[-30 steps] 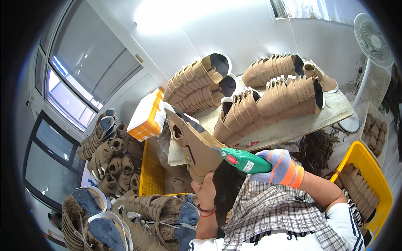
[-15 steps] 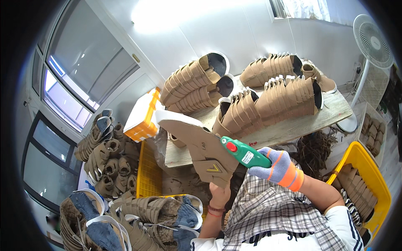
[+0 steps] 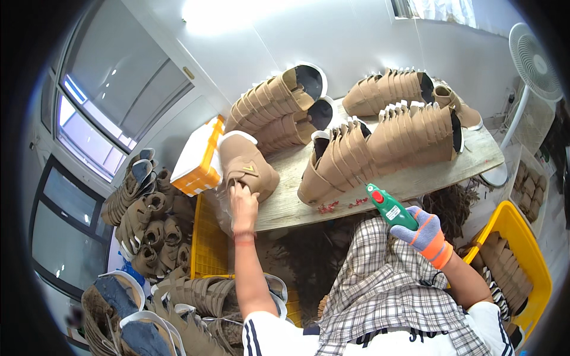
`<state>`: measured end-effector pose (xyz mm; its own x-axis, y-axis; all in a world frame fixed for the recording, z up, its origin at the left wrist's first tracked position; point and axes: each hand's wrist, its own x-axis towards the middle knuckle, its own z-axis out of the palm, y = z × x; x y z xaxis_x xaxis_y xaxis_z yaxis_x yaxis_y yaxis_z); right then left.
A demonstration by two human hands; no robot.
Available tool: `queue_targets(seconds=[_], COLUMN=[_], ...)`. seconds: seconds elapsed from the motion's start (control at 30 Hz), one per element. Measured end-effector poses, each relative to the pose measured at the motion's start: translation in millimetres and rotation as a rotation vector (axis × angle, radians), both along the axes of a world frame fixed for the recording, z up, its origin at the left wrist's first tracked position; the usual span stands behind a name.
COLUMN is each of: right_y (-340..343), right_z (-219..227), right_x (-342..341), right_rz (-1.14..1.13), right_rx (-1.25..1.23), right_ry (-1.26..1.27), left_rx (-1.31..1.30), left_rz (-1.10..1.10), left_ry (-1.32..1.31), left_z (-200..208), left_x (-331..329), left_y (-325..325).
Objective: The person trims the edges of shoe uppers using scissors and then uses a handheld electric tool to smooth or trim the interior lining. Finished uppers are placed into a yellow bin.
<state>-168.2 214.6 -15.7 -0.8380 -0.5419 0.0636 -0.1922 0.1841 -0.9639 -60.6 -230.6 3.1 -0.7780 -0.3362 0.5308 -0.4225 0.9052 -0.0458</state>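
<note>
At the left end of the table, my bare left hand (image 3: 244,206) is closed on the ankle edge of a brown shoe upper (image 3: 252,163) with a white toe edge and a yellow mark. My right hand (image 3: 424,236), in a grey and orange glove, grips a green handheld power tool (image 3: 389,207) with a red button. Its thin metal tip points up and left, close to a row of nested brown shoe uppers (image 3: 338,169). The tool and the upper in my left hand are well apart.
More nested uppers (image 3: 270,110) stand at the back of the wooden table (image 3: 285,213), with small red scraps near its front edge. An orange and white box (image 3: 199,160) adjoins its left end. Piled uppers fill the left side; a yellow basket (image 3: 522,296) and white fan (image 3: 536,62) stand right.
My left hand has carried the shoe upper away from the tool, left and forward to the table's left end. My right hand has shifted right with the tool.
</note>
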Motion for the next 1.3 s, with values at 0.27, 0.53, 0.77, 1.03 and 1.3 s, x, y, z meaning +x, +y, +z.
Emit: queue_targets(seconds=[0.27, 0.53, 0.77, 1.03, 1.3], right_y=[25.0, 18.4, 3.0, -10.8, 0.0], right_z=[-23.6, -32.2, -24.8, 22.8, 43.7], right_x=[-14.6, -16.2, -10.0, 22.2, 36.2], right_rz=[-0.1, -0.056, -0.033, 0.15, 0.201], right_rx=[0.072, 0.147, 0.232, 0.139, 0.034], right_ry=[-0.036, 0.105, 0.196, 0.336, 0.302], left_rx=[0.608, 2.008, 1.431, 1.559, 1.578], left_rz=[-0.051, -0.491, -0.429, -0.71, -0.705], left_ry=[0.804, 0.718, 1.032, 1.222, 1.13], left_z=[-98.6, -127.2, -100.0, -40.6, -37.8], left_x=[-53.0, -87.6, -33.6, 37.1, 26.0], left_y=[54.1, 102.2, 133.6, 176.8, 214.5])
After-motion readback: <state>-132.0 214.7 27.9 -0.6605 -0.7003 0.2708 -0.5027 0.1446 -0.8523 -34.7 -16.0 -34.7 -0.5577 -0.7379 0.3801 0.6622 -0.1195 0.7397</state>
